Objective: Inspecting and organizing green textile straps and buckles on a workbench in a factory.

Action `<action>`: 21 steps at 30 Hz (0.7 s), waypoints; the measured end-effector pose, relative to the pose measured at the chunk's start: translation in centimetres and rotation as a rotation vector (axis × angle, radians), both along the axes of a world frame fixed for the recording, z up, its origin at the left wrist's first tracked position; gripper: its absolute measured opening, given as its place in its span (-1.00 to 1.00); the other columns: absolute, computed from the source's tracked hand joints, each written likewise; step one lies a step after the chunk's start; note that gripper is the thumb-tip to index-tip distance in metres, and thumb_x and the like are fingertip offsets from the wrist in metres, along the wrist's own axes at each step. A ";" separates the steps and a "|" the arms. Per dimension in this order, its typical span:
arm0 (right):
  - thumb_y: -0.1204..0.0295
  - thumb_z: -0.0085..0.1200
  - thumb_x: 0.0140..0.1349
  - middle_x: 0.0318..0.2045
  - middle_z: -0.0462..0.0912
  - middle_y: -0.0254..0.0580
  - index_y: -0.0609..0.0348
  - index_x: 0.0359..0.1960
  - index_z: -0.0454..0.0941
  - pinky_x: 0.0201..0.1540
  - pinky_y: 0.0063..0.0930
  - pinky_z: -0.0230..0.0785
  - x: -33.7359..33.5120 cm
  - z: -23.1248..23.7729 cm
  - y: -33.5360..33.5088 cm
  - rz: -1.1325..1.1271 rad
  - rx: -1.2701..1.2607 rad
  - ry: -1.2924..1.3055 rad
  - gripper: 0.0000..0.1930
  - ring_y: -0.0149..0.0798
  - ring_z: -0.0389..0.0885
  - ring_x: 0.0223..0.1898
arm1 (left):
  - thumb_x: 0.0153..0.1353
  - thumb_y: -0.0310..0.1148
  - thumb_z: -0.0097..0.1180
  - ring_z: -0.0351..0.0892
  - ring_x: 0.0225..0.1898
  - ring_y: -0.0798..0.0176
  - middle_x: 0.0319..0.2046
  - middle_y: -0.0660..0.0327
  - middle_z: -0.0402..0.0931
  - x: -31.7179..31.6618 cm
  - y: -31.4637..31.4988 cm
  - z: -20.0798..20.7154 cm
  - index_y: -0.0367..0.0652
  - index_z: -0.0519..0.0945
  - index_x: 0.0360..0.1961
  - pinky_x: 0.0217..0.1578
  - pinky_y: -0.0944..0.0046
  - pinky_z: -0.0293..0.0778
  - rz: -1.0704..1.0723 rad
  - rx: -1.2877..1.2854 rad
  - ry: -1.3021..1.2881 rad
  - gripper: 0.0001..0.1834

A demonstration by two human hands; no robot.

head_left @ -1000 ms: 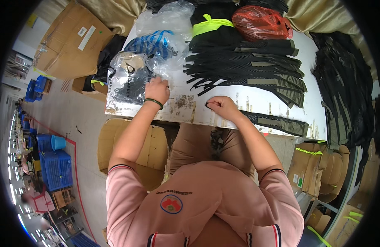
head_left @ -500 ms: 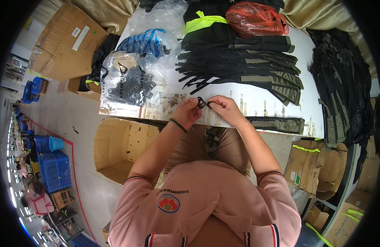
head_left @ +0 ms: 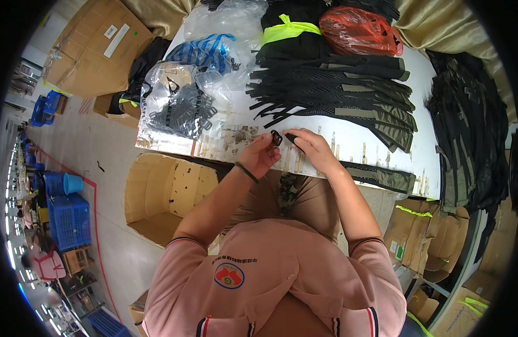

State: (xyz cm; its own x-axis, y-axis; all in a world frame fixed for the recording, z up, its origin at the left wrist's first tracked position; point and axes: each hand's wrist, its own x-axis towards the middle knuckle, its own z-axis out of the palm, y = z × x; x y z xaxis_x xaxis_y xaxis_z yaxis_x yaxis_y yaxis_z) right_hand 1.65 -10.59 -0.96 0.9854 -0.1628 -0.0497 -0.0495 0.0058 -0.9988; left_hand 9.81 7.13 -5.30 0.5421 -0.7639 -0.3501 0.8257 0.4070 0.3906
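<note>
Pinched upright in the fingers of my left hand (head_left: 260, 155) is a small black plastic buckle (head_left: 276, 138). My right hand (head_left: 313, 149) grips the black end of a strap (head_left: 291, 137) between thumb and fingers, a short gap from the buckle. A black and olive strap piece (head_left: 380, 177) lies along the table's near edge, partly under my right wrist; whether it joins the held end is hidden. Beyond my hands, a stack of similar black and olive straps (head_left: 349, 90) spreads with its narrow ends toward the left.
On the white worn table (head_left: 335, 140), a clear bag of black buckles (head_left: 183, 109) stands left, with a blue-striped bag (head_left: 205, 53) behind. A red plastic bag (head_left: 360, 31) sits at the back. Straps (head_left: 467, 123) hang right. An open cardboard box (head_left: 169, 194) stands below the table's left.
The view has turned slightly. My right fingers have stretched further over the strap end, and it shows more. My left hand still holds the buckle, nearly in the same place.
</note>
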 end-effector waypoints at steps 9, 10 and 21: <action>0.49 0.01 0.28 -0.44 0.60 -0.36 0.29 -0.18 0.57 -0.34 -0.64 0.35 -0.3 0.6 0.1 0.048 0.046 0.126 -0.84 -0.55 0.45 -0.44 | 0.31 -0.27 -0.01 0.47 -0.38 0.37 -0.36 0.29 0.57 -0.2 -1.3 0.5 -0.09 0.55 -0.24 -0.27 0.30 0.38 -0.100 -0.111 -0.012 -0.83; 0.48 0.02 0.27 -0.45 0.60 -0.38 0.29 -0.20 0.57 -0.34 -0.65 0.34 -0.4 0.7 0.1 0.047 0.064 0.124 -0.84 -0.55 0.44 -0.45 | 0.31 -0.27 -0.01 0.47 -0.38 0.37 -0.36 0.29 0.57 -0.1 -1.3 0.3 -0.09 0.55 -0.24 -0.27 0.30 0.38 -0.098 -0.112 -0.011 -0.83; 0.47 0.01 0.28 -0.38 0.61 -0.38 0.28 -0.22 0.56 -0.21 -0.64 0.36 -0.1 1.3 -1.1 0.175 0.150 0.131 -0.85 -0.55 0.50 -0.35 | 0.31 -0.27 -0.03 0.44 -0.40 0.37 -0.37 0.30 0.54 -0.4 -1.7 -0.4 -0.11 0.53 -0.25 -0.29 0.32 0.34 -0.141 -0.183 0.028 -0.82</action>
State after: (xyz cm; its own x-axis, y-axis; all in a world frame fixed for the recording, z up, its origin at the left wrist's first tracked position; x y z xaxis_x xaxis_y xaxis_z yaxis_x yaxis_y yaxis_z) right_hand 1.53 -11.64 0.29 0.9815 0.0284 -0.1892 -0.1913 0.1332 -0.9725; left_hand 9.45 5.46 -5.72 0.4175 -0.8835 -0.2122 0.8889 0.3486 0.2972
